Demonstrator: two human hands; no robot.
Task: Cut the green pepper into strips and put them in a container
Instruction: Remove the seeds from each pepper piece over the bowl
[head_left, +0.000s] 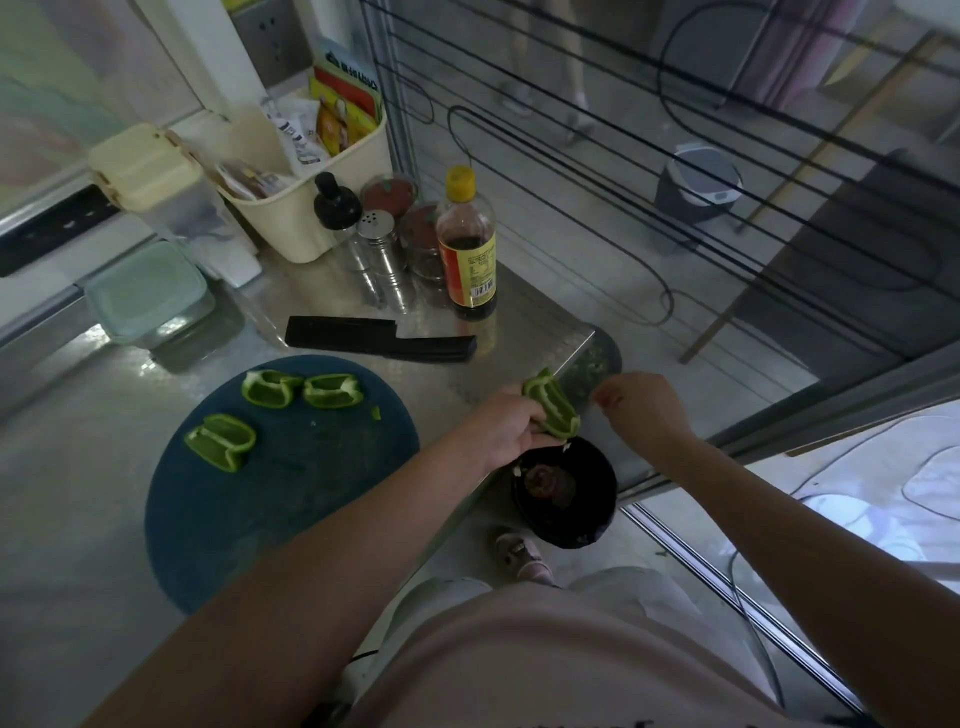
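Three pepper pieces (332, 391) lie on the board (291, 493), left hand (506, 428) grips a fourth piece (553, 413) over the bin (592, 525), right hand (647, 410) beside it, its grip unclear.

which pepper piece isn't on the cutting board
The piece held in the left hand over the black bin; the other three lie on the blue board.

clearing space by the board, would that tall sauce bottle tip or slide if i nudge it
Likely tips if pushed high: the sauce bottle is tall and narrow. Dark liquid fills much of it, so probably heavy. The steel counter looks smooth, so a low push may slide it.
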